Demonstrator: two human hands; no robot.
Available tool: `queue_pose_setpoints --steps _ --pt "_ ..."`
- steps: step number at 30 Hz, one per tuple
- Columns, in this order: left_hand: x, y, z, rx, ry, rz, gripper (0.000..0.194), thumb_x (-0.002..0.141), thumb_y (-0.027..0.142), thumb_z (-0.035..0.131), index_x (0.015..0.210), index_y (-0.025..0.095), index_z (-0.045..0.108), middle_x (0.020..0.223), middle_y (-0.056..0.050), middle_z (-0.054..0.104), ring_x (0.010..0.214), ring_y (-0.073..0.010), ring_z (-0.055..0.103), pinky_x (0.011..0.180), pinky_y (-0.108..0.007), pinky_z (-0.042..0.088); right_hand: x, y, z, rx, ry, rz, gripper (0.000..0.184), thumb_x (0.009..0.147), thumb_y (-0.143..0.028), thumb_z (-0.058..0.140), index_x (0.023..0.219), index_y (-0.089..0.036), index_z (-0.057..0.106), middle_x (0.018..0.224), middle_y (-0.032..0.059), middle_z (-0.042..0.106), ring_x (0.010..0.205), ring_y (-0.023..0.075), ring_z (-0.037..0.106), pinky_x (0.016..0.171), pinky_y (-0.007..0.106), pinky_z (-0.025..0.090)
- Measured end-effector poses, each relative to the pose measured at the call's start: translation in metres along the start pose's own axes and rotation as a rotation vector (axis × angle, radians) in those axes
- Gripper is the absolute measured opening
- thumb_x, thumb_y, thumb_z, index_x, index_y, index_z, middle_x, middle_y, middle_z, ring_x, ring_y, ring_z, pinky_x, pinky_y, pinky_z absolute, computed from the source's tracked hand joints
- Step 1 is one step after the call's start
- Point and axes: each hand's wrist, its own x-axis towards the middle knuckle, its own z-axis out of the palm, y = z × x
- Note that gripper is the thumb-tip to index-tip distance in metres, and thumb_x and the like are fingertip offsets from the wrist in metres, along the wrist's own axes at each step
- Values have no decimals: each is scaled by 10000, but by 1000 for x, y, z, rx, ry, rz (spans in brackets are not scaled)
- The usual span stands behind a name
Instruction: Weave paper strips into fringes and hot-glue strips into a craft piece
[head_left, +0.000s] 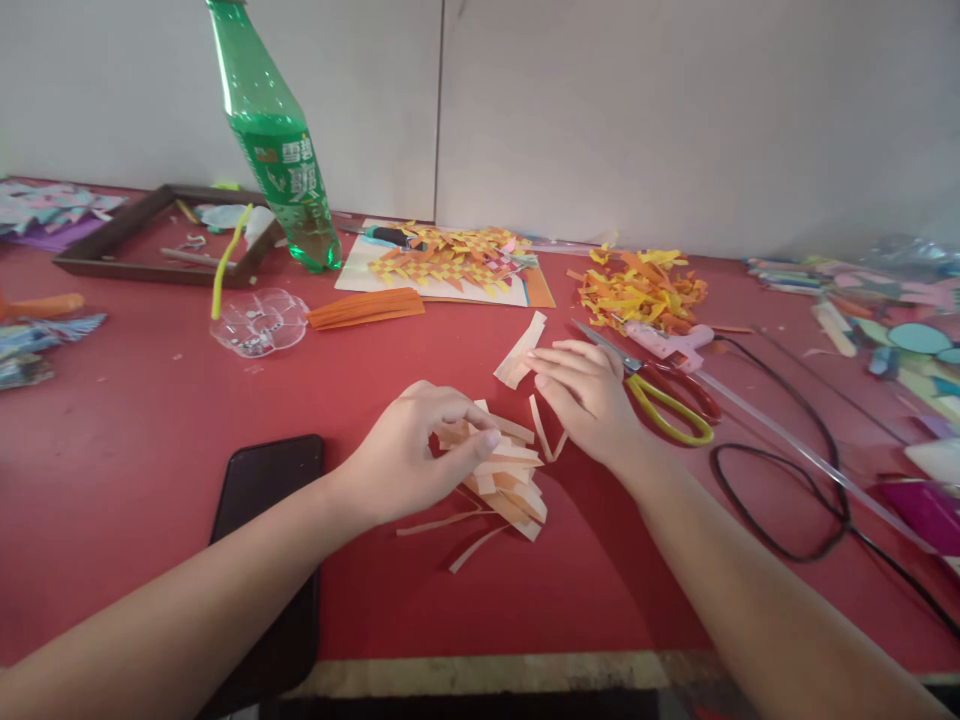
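Observation:
Peach paper strips, some folded, lie in a loose heap on the red table. My left hand is over the heap's left side, thumb and fingers curled together near the tips; whether a strip is pinched between them is hidden. My right hand is open, fingers stretched out and fingertips at the lower edge of a small flat stack of peach paper strips. Below that hand, a bent narrow strip stands apart from the heap. Scissors with red and yellow handles lie just right of my right hand.
A black phone lies by my left forearm. Further back are a green bottle, a clear flower-shaped dish, orange strips, woven paper pieces and a yellow-orange pile. A pink glue gun trails a black cord.

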Motion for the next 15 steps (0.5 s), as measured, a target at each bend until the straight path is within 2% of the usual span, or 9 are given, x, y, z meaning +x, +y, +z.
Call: queue_pose_setpoints --steps 2,4,7,9,11,15 --pt "-1 -2 2 -26 68 -29 212 910 380 600 964 213 717 999 -61 746 946 -223 654 887 -367 472 -2 -6 -5 132 108 -49 290 924 -252 558 1142 -284 746 1176 44 745 1148 288 617 1053 571 395" --pt "-2 -4 4 -75 149 -51 296 883 397 644 1112 211 668 1152 -88 698 1055 -239 628 892 -359 488 -7 -15 -10 316 153 -84 351 924 -208 554 1216 -326 709 1247 27 709 1183 257 610 1076 511 420" --pt "-2 -8 8 -213 241 -82 593 815 421 732 1326 218 512 1396 -130 556 1272 -266 526 993 -380 473 -15 -31 -15 527 94 -136 450 923 -178 510 1285 -406 650 1312 -26 669 1245 245 575 1105 491 411" --pt "-1 -9 8 -336 254 -111 713 772 418 780 1374 227 448 1469 -142 493 1336 -271 485 1049 -399 447 -19 -40 -16 589 19 -169 485 920 -182 492 1326 -416 614 1344 -37 650 1272 252 555 1109 499 410" --pt "1 -8 7 -437 243 -139 712 737 402 812 1339 221 478 1419 -145 545 1296 -268 532 1046 -401 456 -20 -45 -17 602 -48 -191 503 917 -188 484 1360 -403 586 1368 -28 636 1288 262 541 1108 515 413" --pt "5 -5 3 -503 231 -191 431 727 412 818 1048 177 651 1007 -87 724 974 -220 684 860 -331 544 -20 -45 -17 581 -105 -206 526 912 -186 493 1395 -383 554 1420 -17 595 1323 267 502 1126 528 397"
